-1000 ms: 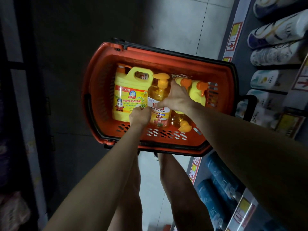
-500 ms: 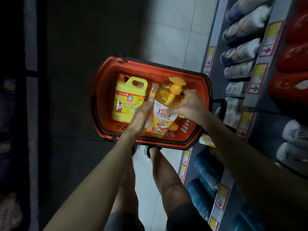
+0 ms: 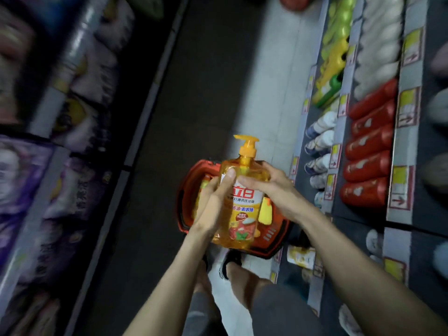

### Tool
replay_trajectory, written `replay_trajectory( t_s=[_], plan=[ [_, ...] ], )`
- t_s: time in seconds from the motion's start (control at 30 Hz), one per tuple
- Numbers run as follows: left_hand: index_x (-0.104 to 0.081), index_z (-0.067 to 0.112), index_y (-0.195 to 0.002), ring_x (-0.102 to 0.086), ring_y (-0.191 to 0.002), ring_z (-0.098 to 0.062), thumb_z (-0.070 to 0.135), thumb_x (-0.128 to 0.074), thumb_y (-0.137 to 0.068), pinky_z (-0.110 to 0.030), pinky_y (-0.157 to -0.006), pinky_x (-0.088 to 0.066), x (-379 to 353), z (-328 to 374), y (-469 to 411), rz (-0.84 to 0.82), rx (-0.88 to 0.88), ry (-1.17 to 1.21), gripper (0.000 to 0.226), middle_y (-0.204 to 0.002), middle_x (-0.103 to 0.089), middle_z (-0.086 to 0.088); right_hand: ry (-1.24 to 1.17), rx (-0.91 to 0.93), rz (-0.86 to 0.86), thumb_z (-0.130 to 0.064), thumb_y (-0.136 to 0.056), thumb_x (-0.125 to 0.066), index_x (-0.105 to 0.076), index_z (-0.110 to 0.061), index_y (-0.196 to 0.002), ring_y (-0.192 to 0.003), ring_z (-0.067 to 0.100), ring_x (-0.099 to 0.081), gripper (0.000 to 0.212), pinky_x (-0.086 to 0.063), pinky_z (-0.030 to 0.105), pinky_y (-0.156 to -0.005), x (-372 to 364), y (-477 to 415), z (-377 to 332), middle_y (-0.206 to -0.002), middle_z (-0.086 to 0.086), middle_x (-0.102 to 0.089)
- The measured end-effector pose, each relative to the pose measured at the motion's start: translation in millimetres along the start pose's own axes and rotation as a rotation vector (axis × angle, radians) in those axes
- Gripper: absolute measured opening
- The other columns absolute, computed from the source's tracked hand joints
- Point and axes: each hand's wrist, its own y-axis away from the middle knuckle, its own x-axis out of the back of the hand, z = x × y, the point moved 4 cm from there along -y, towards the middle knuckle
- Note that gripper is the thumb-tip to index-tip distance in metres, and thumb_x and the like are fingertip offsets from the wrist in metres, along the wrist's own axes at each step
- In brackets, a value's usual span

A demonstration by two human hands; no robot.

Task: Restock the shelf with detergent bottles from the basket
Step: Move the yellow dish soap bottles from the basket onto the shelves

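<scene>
An orange pump bottle of detergent (image 3: 243, 209) with a white and red label is held upright above the red basket (image 3: 271, 235). My left hand (image 3: 214, 197) grips its left side and my right hand (image 3: 269, 187) its right side. The basket stands on the floor below, mostly hidden by the bottle and my hands; a yellow bottle (image 3: 265, 210) shows inside it. The shelf (image 3: 339, 122) runs along the right.
The right shelf holds red bottles (image 3: 366, 151), white and blue bottles (image 3: 320, 144), yellow and green jugs (image 3: 332, 59) and yellow price tags. A blurred rack of purple packages (image 3: 48, 166) lines the left. My legs and shoes stand just behind the basket in the narrow aisle.
Both hands have lifted the orange pump bottle out of the basket and higher. The view has swung up, showing more of the aisle and the right shelf.
</scene>
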Motion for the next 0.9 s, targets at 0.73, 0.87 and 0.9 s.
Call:
replay_trajectory(
  t_s=[0.73,0.87,0.9],
  plan=[
    [-0.069,0.009,-0.129,-0.075,-0.109,-0.037,0.073,-0.061,-0.091,-0.059,-0.102,-0.056,124.8,109.2,335.8,0.496,-0.322,0.294,0.075,-0.118,-0.078,-0.016,0.009,0.095,-0.528,-0.04,-0.091,-0.079,-0.068,-0.01,-0.129,-0.111,0.038,-0.075,0.05,-0.056,0.06,-0.102,-247.0,231.1,-109.5,-0.119,0.018,-0.077],
    [-0.068,0.019,-0.127,-0.078,-0.104,-0.024,0.054,-0.048,-0.105,-0.031,-0.077,-0.064,162.8,104.4,430.1,0.524,-0.455,0.239,0.046,-0.114,-0.08,-0.005,0.042,0.175,-0.634,-0.045,-0.087,-0.074,-0.069,-0.012,-0.129,-0.113,0.034,-0.075,0.054,-0.055,0.059,-0.103,-312.7,292.9,-117.5,-0.119,0.015,-0.077],
    [-0.065,0.019,-0.132,-0.077,-0.108,-0.025,0.057,-0.053,-0.103,-0.035,-0.081,-0.064,172.1,102.9,454.2,0.545,-0.48,0.226,0.049,-0.119,-0.079,-0.006,0.054,0.194,-0.667,-0.046,-0.088,-0.073,-0.069,-0.013,-0.129,-0.113,0.032,-0.075,0.053,-0.056,0.057,-0.103,-329.0,309.3,-119.5,-0.12,0.014,-0.077]
  ],
)
